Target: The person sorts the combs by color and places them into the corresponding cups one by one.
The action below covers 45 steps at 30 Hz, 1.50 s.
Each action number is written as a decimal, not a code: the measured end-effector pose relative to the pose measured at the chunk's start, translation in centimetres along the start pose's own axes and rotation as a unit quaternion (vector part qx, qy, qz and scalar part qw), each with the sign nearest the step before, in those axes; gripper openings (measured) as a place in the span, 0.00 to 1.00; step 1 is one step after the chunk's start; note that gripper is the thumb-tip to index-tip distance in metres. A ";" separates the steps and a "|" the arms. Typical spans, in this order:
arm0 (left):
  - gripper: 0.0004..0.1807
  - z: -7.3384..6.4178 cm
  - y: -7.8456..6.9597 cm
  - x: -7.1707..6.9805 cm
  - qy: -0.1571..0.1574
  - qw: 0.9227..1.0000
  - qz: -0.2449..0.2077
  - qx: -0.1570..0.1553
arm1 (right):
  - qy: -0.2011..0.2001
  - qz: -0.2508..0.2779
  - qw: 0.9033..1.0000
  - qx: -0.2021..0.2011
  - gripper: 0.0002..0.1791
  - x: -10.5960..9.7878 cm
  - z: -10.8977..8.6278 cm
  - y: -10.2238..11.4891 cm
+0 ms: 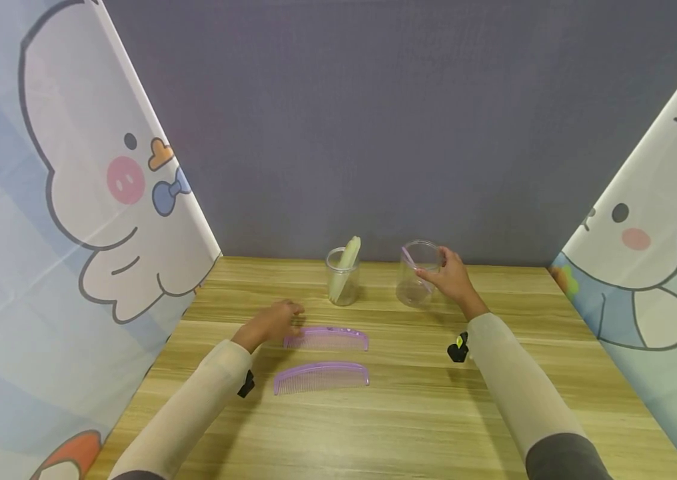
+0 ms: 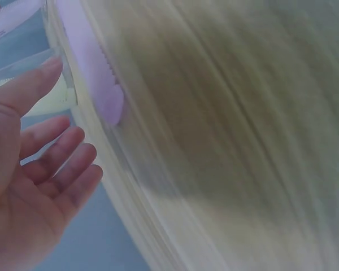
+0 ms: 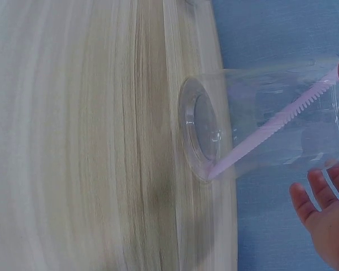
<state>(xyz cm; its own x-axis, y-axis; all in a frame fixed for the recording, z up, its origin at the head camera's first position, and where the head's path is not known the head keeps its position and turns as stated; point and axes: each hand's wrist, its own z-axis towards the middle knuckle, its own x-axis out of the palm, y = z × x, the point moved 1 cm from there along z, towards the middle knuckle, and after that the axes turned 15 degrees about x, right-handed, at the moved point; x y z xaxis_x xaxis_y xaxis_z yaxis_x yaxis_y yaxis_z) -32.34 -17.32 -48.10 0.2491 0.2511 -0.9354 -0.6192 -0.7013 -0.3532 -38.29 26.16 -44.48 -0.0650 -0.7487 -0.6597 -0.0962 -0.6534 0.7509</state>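
— What carries everything?
— A wooden counter [image 1: 422, 413]. Its near edge is cut off, but there's broad room from the loose combs to the right edge.
— And the hands?
— The right hand [image 1: 452, 279] grips the right cup [image 1: 412, 288] near the back edge, thumb and fingers at the rim. The left hand [image 1: 275, 320] has its fingers loosely spread just by the left end of the far comb [image 1: 332, 331]; blur hides whether they touch.
— Anything beside that cup?
— The left cup [image 1: 352, 288]. A pale bundle [image 1: 346, 263] leans inside, tip up and rightward; I can't count its pieces.
— The purple combs?
— The near comb [image 1: 322, 367] and the far one lie left of the counter's middle, long axes side to side, teeth toward the near edge. A third comb [image 3: 274, 125] slants inside the right cup.
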 end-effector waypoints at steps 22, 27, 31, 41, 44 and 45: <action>0.25 -0.9 0.7 1.6 0.005 0.999 0.005 0.044 | -0.005 0.006 1.000 -0.007 0.55 0.1 0.1 -0.5; 0.23 -1.1 1.1 1.8 -0.012 0.998 0.004 0.060 | -0.003 0.006 1.000 -0.005 0.55 0.1 0.1 -0.4; 0.20 -1.1 1.2 1.9 -0.025 0.997 0.005 0.075 | -0.004 0.014 1.000 -0.006 0.55 0.1 0.1 -0.4; 0.21 -1.4 1.0 1.7 -0.033 0.996 0.011 0.086 | 0.000 0.011 1.000 -0.004 0.56 0.2 0.0 -0.6; 0.21 -1.4 0.7 1.3 -0.042 0.995 0.005 0.088 | 0.000 0.013 1.000 -0.007 0.56 0.2 0.0 -0.5; 0.21 -1.4 0.6 1.1 -0.045 0.995 0.007 0.092 | 0.001 0.014 1.000 -0.007 0.56 0.2 0.0 -0.5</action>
<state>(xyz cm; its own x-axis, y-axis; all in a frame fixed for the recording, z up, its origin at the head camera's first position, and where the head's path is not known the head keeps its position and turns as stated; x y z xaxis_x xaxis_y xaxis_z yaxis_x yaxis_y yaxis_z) -31.44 -18.40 -49.38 0.1768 0.3067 -0.9353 -0.7498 -0.5736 -0.3298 -38.24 26.38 -44.97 -0.0656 -0.7668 -0.6386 -0.0796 -0.6339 0.7693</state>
